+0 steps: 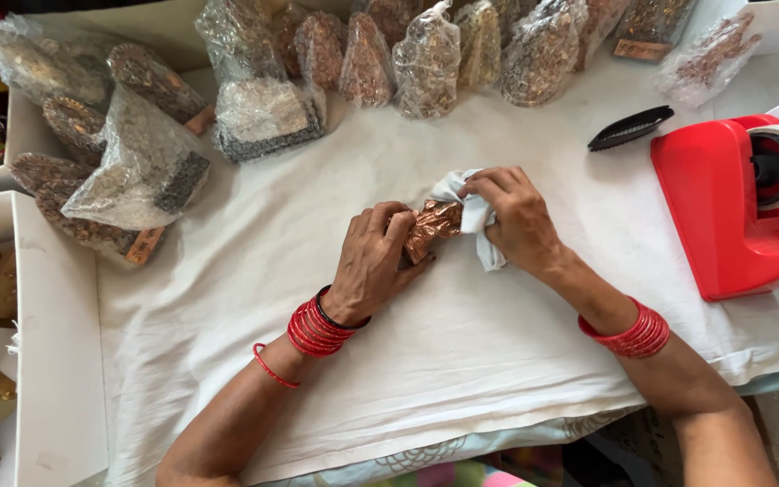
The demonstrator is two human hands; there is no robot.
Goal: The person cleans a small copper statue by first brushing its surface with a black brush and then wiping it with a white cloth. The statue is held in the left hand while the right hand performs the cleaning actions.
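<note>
A small copper-coloured metal figurine [432,225] lies over the white cloth-covered table [444,352] at the centre. My left hand [373,260] is closed around its lower end, fingers curled over it. My right hand [514,216] presses a small white rag [477,215] against the figurine's upper end. Both wrists carry stacks of red bangles. Part of the figurine is hidden under my fingers and the rag.
Several figurines in clear plastic bags [426,63] line the back, and more lie at the left [137,162]. A red tape dispenser [732,203] stands at the right beside a black comb-like piece [629,128]. A white box [38,361] with wooden items is at the left.
</note>
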